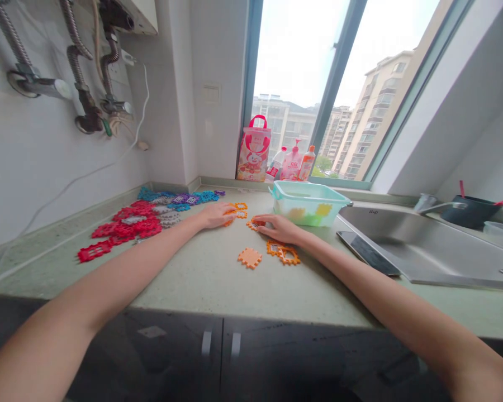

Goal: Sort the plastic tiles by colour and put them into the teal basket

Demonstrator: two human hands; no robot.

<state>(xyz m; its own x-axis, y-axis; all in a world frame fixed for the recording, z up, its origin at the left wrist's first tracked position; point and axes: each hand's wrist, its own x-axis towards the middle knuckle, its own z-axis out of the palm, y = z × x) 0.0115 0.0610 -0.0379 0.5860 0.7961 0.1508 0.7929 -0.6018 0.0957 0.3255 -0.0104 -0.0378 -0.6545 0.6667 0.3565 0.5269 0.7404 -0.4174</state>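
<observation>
Orange interlocking building tiles with toothed edges lie in the middle of the counter. My left hand (216, 216) reaches to the far side, its fingers closed on an orange tile, mostly hidden; another orange tile (241, 206) is just beyond the fingertips. My right hand (280, 229) has thumb and fingers around an orange tile (254, 223), partly covered by the hand. Nearer to me lie a solid light-orange square tile (250, 258) and an open-framed orange tile (289, 255), which touches or overlaps another beside it.
Red tiles (129, 223) are heaped at the left, with grey, blue and purple (186, 199) ones behind. A translucent green tub (310, 202) stands behind my right hand. A phone (366, 252) lies beside the steel sink (427, 245). Bottles (292, 163) and a pink bag (254, 153) line the window.
</observation>
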